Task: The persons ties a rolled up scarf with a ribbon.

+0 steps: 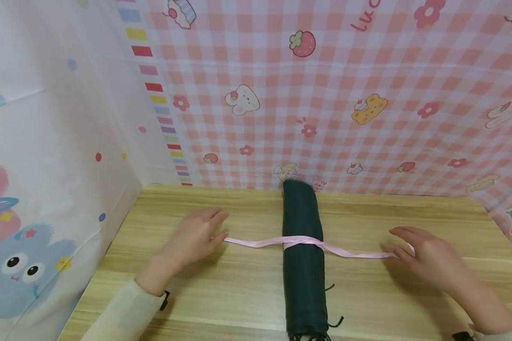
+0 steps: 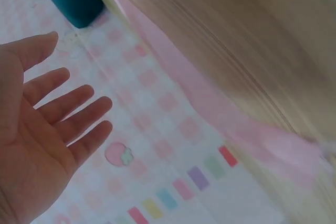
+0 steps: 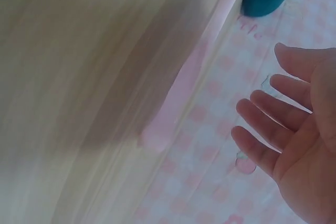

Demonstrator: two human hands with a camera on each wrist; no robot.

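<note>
A dark green roll, apparently cloth, lies lengthwise on the wooden table, with thin dark strands at its near end. Around its middle passes a pink ribbon, crossed on top, one tail running out to each side. My left hand is by the left tail's end; in the left wrist view its fingers are spread and hold nothing, apart from the ribbon. Near the right tail is my right hand. The right wrist view shows its fingers loosely extended, with the ribbon away from them.
Behind the wooden table hangs a pink checked cloth with printed pictures, and the roll's far end reaches close to it. A white printed cloth hangs along the left side.
</note>
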